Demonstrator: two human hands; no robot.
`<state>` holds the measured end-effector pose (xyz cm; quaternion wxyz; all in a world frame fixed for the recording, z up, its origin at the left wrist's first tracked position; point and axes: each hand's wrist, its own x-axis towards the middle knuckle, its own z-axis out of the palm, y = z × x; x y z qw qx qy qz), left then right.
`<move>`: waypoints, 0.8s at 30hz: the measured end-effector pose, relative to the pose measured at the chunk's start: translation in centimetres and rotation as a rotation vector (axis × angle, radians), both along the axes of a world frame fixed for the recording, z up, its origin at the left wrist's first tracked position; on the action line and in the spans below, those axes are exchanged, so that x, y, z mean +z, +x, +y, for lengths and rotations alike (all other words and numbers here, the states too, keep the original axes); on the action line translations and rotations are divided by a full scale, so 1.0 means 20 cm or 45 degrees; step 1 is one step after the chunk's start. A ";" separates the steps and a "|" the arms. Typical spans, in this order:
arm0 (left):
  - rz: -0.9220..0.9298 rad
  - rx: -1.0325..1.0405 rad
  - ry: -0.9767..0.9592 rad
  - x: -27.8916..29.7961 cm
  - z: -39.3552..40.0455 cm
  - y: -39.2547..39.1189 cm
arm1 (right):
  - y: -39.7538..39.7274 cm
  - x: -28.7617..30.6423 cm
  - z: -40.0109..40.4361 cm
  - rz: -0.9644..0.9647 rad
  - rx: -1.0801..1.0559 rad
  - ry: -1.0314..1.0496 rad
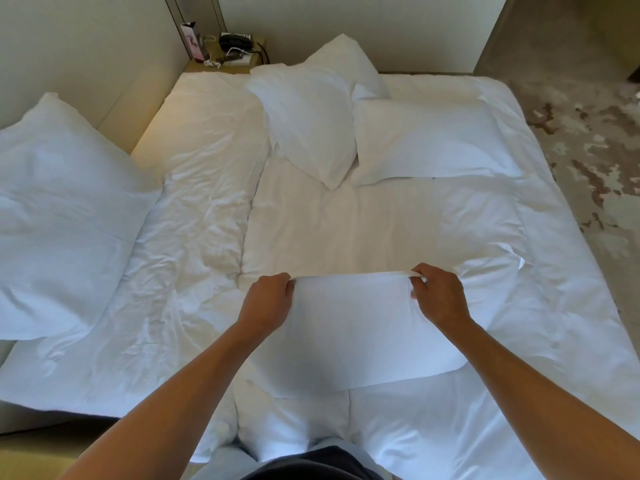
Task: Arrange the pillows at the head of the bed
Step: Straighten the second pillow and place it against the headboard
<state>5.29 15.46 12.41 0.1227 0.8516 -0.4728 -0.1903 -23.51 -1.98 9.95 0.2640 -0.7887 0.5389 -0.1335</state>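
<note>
A white pillow [353,327] hangs in front of me over the bed [339,223]. My left hand [268,301] pinches its top left edge and my right hand [438,294] pinches its top right edge, stretching the edge taut. A large white pillow [59,216] leans against the headboard at the left. Three more white pillows lie on the far part of the bed: one tilted [304,123], one flat beside it [426,140], one propped behind them [346,60].
A cream padded headboard [131,95] runs along the left side. A bedside table [228,53] with a phone, cables and a box stands in the far corner. Patterned carpet [585,140] lies to the right of the bed.
</note>
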 end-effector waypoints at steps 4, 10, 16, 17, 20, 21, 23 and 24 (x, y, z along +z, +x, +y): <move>0.004 -0.025 -0.142 0.18 0.05 0.10 | 0.10 0.18 0.03 -0.035 -0.029 -0.081; -0.107 0.018 -0.470 0.63 0.08 0.43 | 0.47 0.64 0.00 -0.192 0.027 -0.292; -0.192 0.143 -0.612 0.82 0.31 0.86 | 0.98 0.84 0.11 -0.291 0.105 -0.313; -0.200 0.168 -0.616 0.82 0.37 0.92 | 1.07 0.84 0.15 -0.298 0.127 -0.307; -0.199 0.262 -0.600 0.78 0.56 1.11 | 1.31 0.80 0.27 -0.302 0.184 -0.263; -0.199 0.294 -0.591 0.76 0.62 1.17 | 1.40 0.78 0.31 -0.290 0.201 -0.250; -0.186 0.358 -0.583 0.72 0.74 1.29 | 1.56 0.74 0.39 -0.258 0.231 -0.230; -0.172 0.388 -0.582 0.70 0.79 1.36 | 1.64 0.72 0.43 -0.248 0.245 -0.218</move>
